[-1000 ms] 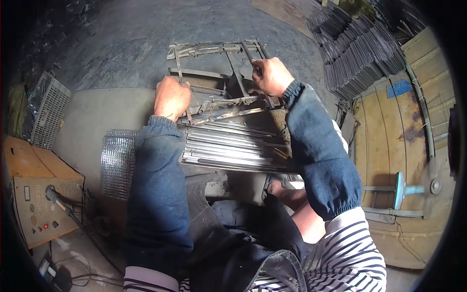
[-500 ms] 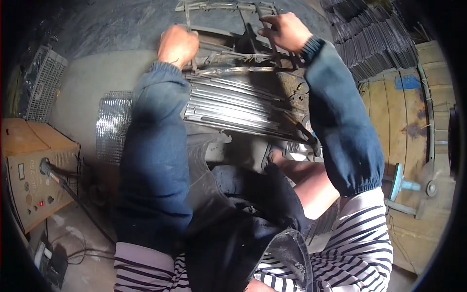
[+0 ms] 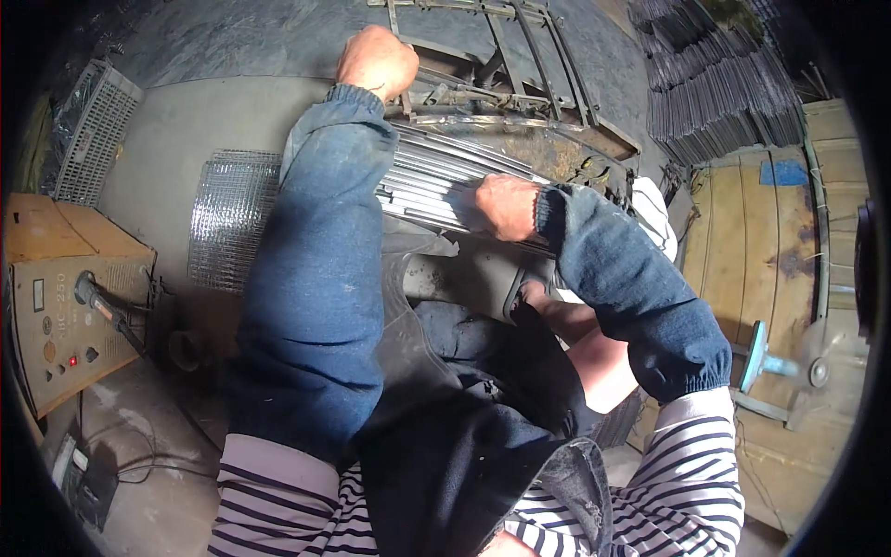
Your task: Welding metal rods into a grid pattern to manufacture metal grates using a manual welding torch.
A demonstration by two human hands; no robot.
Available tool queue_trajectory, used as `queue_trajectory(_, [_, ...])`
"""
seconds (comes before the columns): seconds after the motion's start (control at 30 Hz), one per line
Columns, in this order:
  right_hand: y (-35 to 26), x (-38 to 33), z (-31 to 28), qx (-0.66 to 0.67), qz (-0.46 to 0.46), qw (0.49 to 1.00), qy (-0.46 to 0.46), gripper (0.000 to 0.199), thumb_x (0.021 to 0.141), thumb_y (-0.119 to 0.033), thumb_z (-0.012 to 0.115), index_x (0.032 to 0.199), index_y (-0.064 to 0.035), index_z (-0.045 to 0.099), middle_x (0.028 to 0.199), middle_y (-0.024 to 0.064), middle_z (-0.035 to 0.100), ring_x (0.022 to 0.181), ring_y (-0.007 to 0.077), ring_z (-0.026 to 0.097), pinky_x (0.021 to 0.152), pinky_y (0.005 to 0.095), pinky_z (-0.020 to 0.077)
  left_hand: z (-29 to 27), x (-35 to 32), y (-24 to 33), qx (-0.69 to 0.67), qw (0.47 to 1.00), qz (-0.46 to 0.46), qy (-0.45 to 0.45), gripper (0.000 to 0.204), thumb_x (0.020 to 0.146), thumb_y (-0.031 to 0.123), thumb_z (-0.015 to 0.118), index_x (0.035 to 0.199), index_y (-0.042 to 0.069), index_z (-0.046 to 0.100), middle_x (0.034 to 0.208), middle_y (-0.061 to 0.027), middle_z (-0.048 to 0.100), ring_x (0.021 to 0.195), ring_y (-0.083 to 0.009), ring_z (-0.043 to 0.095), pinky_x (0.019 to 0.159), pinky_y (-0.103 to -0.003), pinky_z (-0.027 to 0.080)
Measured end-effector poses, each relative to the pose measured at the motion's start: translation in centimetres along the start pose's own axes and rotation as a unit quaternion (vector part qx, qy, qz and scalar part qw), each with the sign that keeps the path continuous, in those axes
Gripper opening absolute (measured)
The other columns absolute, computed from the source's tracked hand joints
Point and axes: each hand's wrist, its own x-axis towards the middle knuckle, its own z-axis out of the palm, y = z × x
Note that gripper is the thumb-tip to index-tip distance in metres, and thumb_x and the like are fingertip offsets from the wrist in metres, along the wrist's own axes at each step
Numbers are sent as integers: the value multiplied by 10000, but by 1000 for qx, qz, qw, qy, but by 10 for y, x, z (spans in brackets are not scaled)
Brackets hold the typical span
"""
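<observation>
A welded metal frame (image 3: 492, 65) of thin bars lies at the far side. My left hand (image 3: 376, 63) is closed at its left side bar, the fingertips mostly hidden behind the knuckles. Nearer to me is a layer of shiny metal rods (image 3: 429, 181), lying side by side. Over their right part my right hand (image 3: 509, 206) is down with its fingers curled in among them. Its fingertips are partly hidden, so how many rods it grips does not show. Both forearms wear blue denim sleeves.
An orange welding machine (image 3: 79, 306) with a cable stands at left. Beside my left forearm lies a wire mesh sheet (image 3: 232, 218); a grey plastic crate (image 3: 93, 135) is beyond. Stacked dark metal strips (image 3: 719, 93) rise at far right. A fan (image 3: 817, 371) stands at right.
My right hand has left the right side of the metal frame and come down toward me onto the rods. My left hand remains at the frame's left bar. The view has shifted slightly.
</observation>
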Motion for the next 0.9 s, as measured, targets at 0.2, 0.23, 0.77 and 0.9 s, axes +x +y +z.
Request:
queue_trajectory(0.2, [-10,-12,-6,31,21,999,30,400,789,-123,707,1163,-4,626,928,257,687,943,456,663,801,522,541,-5,-3,4,-1,1000,6,-7,442,887,282,677,1045,-130,693,1101,-367,664,1102,-486,646,943,-484,500])
queue_trajectory(0.23, [-10,-13,-8,20,27,999,30,397,800,-124,692,1167,6,611,945,268,680,939,465,653,795,525,535,-5,-2,3,-2,1000,7,-6,442,887,282,677,1045,-130,693,1101,-367,664,1102,-486,646,943,-484,500])
queue_trajectory(0.77, [16,-43,-24,121,-81,946,288,231,712,-35,733,931,25,692,878,232,685,880,430,670,786,454,558,5,7,-2,-19,1000,8,13,396,859,284,657,941,-98,721,1008,-345,679,1013,-472,673,889,-474,541])
queue_trajectory(0.9, [12,-36,-21,141,-103,930,325,199,736,-155,817,786,-10,690,752,191,661,749,414,660,682,454,541,15,19,-21,-46,999,-5,18,426,868,309,684,974,-102,719,1036,-352,668,1042,-471,667,914,-489,531])
